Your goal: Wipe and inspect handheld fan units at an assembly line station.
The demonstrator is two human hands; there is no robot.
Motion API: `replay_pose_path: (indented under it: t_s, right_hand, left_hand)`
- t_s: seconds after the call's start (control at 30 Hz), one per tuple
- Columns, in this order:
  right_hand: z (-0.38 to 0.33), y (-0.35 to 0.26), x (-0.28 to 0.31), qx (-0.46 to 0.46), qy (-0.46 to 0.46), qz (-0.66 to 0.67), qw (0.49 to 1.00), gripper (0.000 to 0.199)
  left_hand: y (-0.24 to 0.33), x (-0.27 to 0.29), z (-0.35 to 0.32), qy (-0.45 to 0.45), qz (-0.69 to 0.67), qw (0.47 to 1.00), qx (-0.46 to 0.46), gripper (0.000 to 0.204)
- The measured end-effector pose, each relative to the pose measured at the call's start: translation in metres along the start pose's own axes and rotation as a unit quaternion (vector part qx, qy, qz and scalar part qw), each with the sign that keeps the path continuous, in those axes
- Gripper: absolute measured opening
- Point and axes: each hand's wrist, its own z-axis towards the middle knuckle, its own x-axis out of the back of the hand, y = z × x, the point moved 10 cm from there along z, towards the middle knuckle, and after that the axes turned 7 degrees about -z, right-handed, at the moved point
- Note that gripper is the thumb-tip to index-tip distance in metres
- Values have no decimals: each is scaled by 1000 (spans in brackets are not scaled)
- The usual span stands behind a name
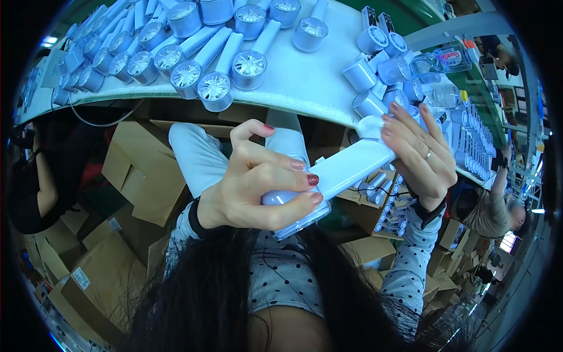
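Looks bluish and cluttered, with a white worktable (316,75) spanning the top and a green surface (420,14) beyond it. Fills with cardboard boxes (143,170) below the worktable at left and at lower right. Glows with white lights (50,40) near both side edges.

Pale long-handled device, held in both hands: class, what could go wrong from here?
1. The pale device is held beyond the table; if the left hand and right hand slipped, it might fall toward the lap or floor.
2. A similar unit sits at the table's front edge; a bump could tip it off.
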Motion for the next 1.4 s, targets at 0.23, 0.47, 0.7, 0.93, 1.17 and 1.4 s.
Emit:
replay_pose_path:
  t_s: [0.23, 0.47, 0.7, 0.93, 1.17, 1.4]
  right_hand:
    - [-86, 64, -3, -377, 263, 147, 876, 14]
    - [-102, 17, -152, -515, 176, 693, 472, 24]
    - [-41, -33, -149, -420, 177, 772, 444, 24]
    - [-55, -25, -145, -417, 187, 786, 416, 27]
    - [-103, 47, -84, -525, 353, 531, 565, 33]
    - [-4, -23, -87, -262, 70, 83, 959, 50]
  left_hand:
    - [-38, 13, -10, 86, -139, 968, 189, 47]
    - [-91, -10, -73, 284, -402, 657, 571, 41]
    - [-82, -25, -69, 286, -403, 638, 590, 35]
    - [-84, -31, -68, 238, -399, 666, 584, 35]
    - [-94, -24, -73, 288, -375, 671, 572, 34]
    - [-106, -38, -81, 266, -327, 723, 548, 32]
